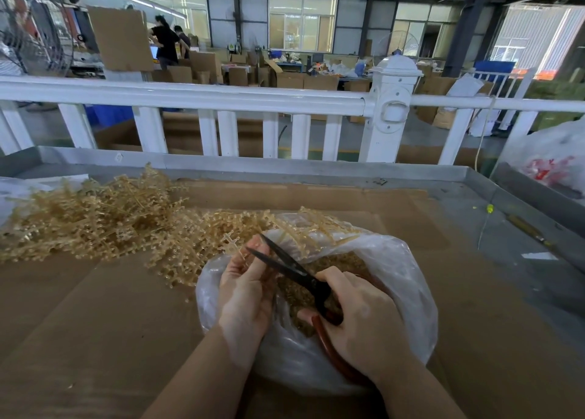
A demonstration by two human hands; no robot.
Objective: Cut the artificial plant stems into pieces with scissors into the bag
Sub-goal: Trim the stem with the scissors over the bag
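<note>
- Right hand (364, 320) is wrapped around the scissors (294, 273), blades parted.
- A stem (235, 250) is pinched by the left hand (245, 292) over the open bag (405, 279).
- Uncut stems (95, 219) are piled just left.

Grey metal table with raised rim (411, 171), covered by flat brown cardboard sheets (95, 308). Heaped on the cardboard at left, a tangle of pale golden plastic plant stems (95, 219); nearer the front edge, a clear plastic bag (408, 279) part-filled with cut pieces.
</note>
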